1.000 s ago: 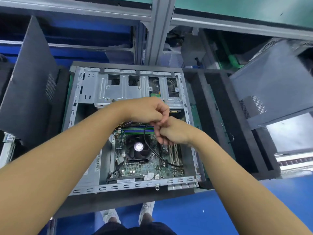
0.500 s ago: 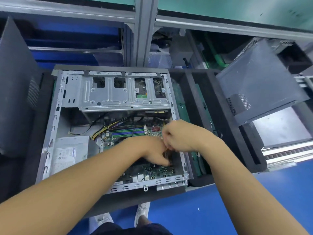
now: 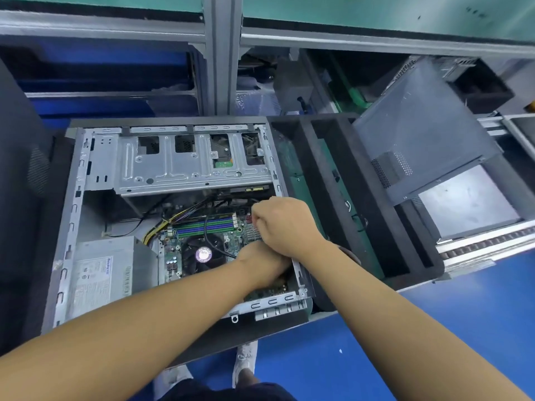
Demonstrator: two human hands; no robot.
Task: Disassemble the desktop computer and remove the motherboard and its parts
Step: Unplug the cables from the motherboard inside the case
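Note:
The open desktop case (image 3: 73, 211) lies on its side in front of me. Inside it is the green motherboard (image 3: 173, 257) with a black CPU fan (image 3: 203, 254) and purple and green memory slots (image 3: 207, 224). A thin black cable (image 3: 206, 231) runs over the fan toward my left hand (image 3: 262, 266). That hand reaches onto the board's right part, its fingers hidden under my right wrist. My right hand (image 3: 286, 224) sits just above it, fingers curled tight round a connector by the board's right edge; the connector is mostly hidden.
A grey power supply (image 3: 98, 280) fills the case's near left corner, and a metal drive cage (image 3: 185, 166) spans its far side. Black foam trays (image 3: 328, 169) lie to the right, with a removed side panel (image 3: 419, 140) beyond. Another dark panel (image 3: 20, 169) leans at the left.
Both hands dropped from above the fan to the board's right side. My left hand slid under my right wrist, and the fan is uncovered again. The view shifted left.

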